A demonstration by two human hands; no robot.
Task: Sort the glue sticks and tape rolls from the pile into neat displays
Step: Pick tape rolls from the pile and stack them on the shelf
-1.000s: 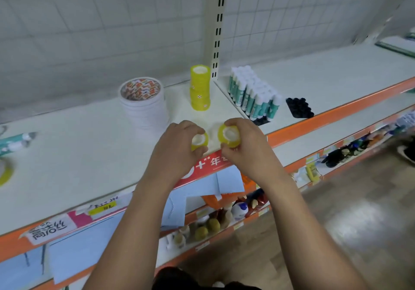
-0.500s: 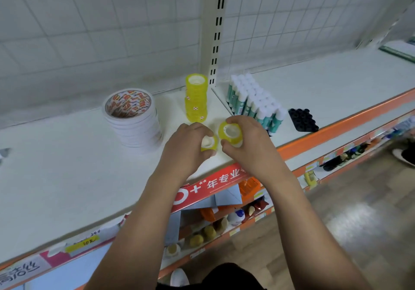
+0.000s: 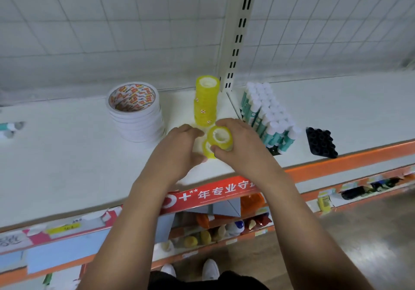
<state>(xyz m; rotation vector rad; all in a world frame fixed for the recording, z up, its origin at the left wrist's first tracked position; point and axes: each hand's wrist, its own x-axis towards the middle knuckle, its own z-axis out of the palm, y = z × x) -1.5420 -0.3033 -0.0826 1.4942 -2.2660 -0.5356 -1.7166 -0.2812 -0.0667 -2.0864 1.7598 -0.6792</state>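
Pinching a small yellow tape roll (image 3: 220, 137), the right hand (image 3: 243, 149) sits just before the yellow stack (image 3: 207, 103); the left hand (image 3: 177, 152) grips a second roll (image 3: 207, 150) (light, stiff, probably slick: hold the outer rim).

This is a shop: a white display shelf (image 3: 67, 166) with an orange front edge (image 3: 348, 164) stands against a wire-grid back panel (image 3: 112, 20) and a slotted upright (image 3: 240, 31). The edge carries a price label (image 3: 65, 228) and a red printed strip (image 3: 215, 194). Stacked tape rolls (image 3: 137, 114) and ranked glue sticks (image 3: 267, 114) stand as stock, with small bottled goods (image 3: 213, 233) below.
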